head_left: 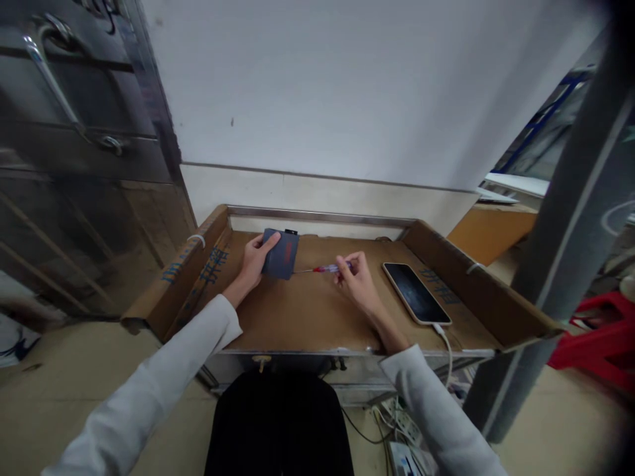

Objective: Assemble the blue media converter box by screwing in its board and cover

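Clock directions taken from the middle of the cardboard-lined table (302,324), wall side as 12.

A dark grey-blue box (284,261) is held at 10 o'clock, over the far left part of the cardboard. It is gripped by the left hand (254,260), thumb laid over the upper face, fingers mostly hidden beneath. Reddish marking is seen on that face, too blurred to be read. A small black piece (291,232) is noted at its far edge.

A screwdriver (330,268) is pinched in the fingers of the right hand (356,276), at 2 o'clock. Handle purplish, with a red collar; thin shaft pointed toward 9 o'clock. Its tip is seen at the box's near right corner; whether contact is made cannot be told. The two hands are kept apart, bridged only by the tool.

A phone (417,294), screen dark, is laid at 3 o'clock, just beside the right forearm. A white cable (449,354) is plugged into its near end and led down over the table edge at 4 o'clock.

Raised cardboard sides are seen at 9 and 3 o'clock, each fitted with a white tie; blue characters are marked near both. A pale wall (317,92) is faced at 12, a metal door (84,86) at 10, a red stool (595,337) at 4.
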Demonstrator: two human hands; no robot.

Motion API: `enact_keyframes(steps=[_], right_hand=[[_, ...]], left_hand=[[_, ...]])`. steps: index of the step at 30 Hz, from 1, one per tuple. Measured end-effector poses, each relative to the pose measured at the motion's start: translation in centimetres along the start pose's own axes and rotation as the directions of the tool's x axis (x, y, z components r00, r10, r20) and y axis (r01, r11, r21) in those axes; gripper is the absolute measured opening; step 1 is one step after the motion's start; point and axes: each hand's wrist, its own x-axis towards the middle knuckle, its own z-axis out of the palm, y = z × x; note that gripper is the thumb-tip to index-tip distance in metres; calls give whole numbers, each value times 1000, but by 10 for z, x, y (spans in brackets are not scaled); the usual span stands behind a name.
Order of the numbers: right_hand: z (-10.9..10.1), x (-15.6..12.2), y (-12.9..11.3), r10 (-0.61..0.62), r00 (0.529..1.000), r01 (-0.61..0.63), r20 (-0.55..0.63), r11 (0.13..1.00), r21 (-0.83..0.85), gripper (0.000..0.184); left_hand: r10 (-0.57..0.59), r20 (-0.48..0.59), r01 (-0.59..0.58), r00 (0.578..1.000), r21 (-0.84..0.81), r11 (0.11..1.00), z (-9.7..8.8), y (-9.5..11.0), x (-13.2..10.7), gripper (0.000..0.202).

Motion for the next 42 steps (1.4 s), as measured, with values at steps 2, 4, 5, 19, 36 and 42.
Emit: enact_keyframes(steps=[2, 4, 5, 19, 36, 42], right_hand=[[-2, -7, 6, 108, 983, -99, 149, 993, -65, 35], [-6, -9, 6, 166, 961, -118, 222, 970, -213, 36], [-9, -9, 4, 172, 955, -94, 242, 948, -304, 38], [-13, -18, 0, -112, 900, 290, 421, 875, -387, 9], [-16, -20, -3, -31, 941, 217, 336, 817, -534, 29], [-20, -24, -12, -96, 967, 202, 237, 856, -476, 23]], left_hand=[[23, -17, -23, 1000, 0, 1000, 0, 2, -1, 41], [41, -12, -41, 999, 15, 999, 0, 2, -1, 40], [47, -6, -46, 999, 24, 999, 0, 2, -2, 40], [32, 2, -32, 999, 38, 999, 1, -2, -4, 41], [16, -21, -16, 1000, -36, 999, -3, 0, 1, 43], [-20, -45, 17, 999, -82, 997, -2, 3, 0, 43]])
